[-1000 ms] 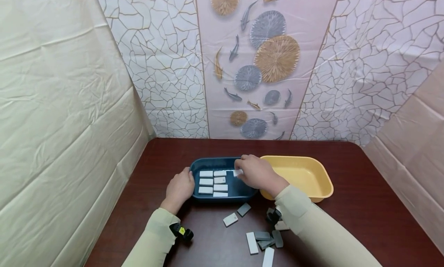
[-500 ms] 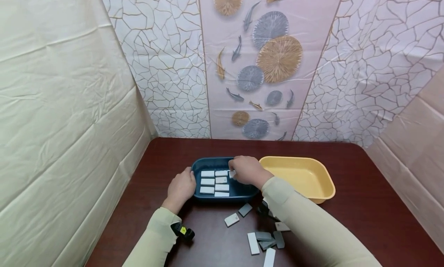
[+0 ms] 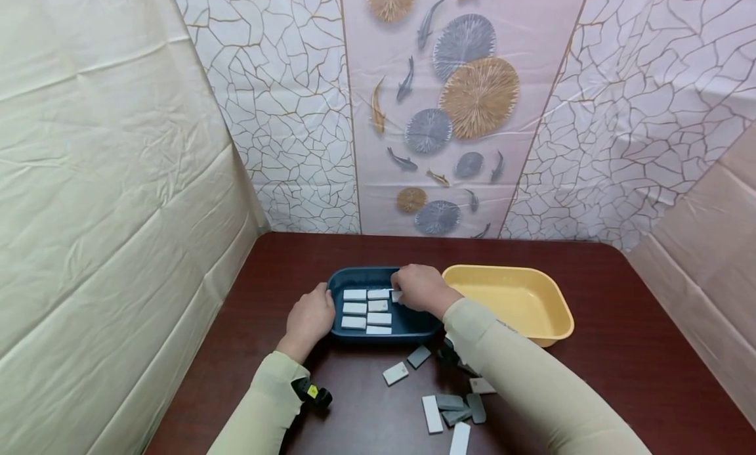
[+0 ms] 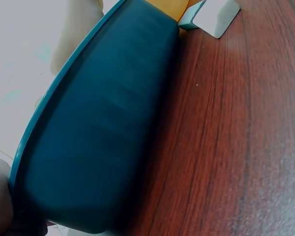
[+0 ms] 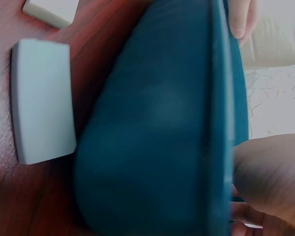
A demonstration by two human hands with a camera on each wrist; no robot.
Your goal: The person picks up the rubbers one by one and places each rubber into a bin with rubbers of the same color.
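Observation:
A blue plastic tray (image 3: 419,324) stands on the table with several white rectangular tiles (image 3: 354,308) lying in two columns inside it. My left hand (image 3: 311,314) grips the tray's left end at the rim. Inside the tray, to the right of the columns, my right hand (image 3: 422,289) pinches a white tile (image 3: 396,297) beside the far row. That tile is mostly covered by the fingers. In the right wrist view, the tray's side wall (image 5: 147,128) hides most of the right hand's fingertips.
A yellow tray (image 3: 552,304) stands against the blue one on the right. In front lie a loose white tile (image 3: 395,373), a grey tile (image 3: 419,356) and a cluster of grey tiles (image 3: 456,415) with white ones beside it. Patterned cloth walls (image 3: 437,113) enclose the table.
My right hand has moved left with the white tile, up to the second column's far end, and has barely moved since half a second ago. The left hand stays on the rim.

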